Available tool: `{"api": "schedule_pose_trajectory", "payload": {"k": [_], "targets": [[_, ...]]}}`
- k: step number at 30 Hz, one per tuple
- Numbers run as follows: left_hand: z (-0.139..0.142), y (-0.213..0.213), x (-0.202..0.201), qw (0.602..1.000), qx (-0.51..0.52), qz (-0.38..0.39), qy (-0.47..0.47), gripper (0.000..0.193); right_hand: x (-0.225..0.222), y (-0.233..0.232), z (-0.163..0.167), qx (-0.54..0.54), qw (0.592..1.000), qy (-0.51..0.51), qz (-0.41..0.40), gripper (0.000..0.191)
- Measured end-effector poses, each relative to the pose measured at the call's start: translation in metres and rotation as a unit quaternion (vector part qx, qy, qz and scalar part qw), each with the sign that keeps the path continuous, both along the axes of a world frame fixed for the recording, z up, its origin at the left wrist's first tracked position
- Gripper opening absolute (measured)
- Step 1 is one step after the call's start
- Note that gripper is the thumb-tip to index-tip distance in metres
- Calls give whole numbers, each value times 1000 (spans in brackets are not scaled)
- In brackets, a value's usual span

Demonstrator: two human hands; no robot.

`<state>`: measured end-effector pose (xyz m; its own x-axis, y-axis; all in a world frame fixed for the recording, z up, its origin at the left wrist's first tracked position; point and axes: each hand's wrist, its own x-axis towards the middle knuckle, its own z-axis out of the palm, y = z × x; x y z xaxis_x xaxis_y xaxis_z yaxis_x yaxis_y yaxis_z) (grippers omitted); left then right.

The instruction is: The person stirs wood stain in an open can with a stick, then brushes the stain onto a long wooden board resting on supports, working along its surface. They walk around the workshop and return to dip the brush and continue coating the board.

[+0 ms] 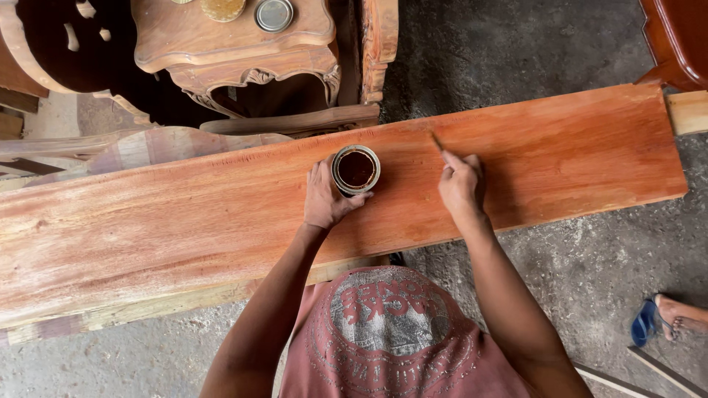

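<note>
- Leftward, the left hand (324, 197) curls around an open tin (356, 169) of dark stain, steadying it on the reddish plank (184, 221).
- Right hand (461, 184) pinches a thin brush (436, 141), its tip touching the plank, apparently to spread stain.
- Carved furniture (243, 44) stands behind the plank.

The left hand (324, 197) grips an open tin (356, 169) on a reddish plank (184, 221); the right hand (462, 184) presses a brush (436, 141) against it.

Reddish matt wooden plank (221, 221), shiny metal tin (356, 170) of dark glossy liquid, rough grey concrete floor (575, 258)
</note>
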<state>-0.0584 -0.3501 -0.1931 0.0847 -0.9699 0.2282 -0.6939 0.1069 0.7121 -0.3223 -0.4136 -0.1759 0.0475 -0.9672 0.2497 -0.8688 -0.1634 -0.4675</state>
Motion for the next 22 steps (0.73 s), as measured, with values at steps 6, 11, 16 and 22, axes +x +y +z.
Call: {"api": "schedule_pose_trajectory", "payload": {"k": [6, 11, 16, 22], "targets": [[1, 0, 0, 1000, -1, 0, -7, 104, 4, -15, 5, -46, 999, -4, -19, 29], [6, -1, -1, 1000, -3, 5, 10, 106, 9, -16, 9, 14, 999, -33, 17, 24], [16, -1, -2, 1000, -18, 3, 4, 105, 2, -8, 8, 1, 1000, -6, -3, 28], [44, -3, -8, 1000, -19, 0, -5, 102, -12, -10, -1, 25, 998, -27, -48, 26]]}}
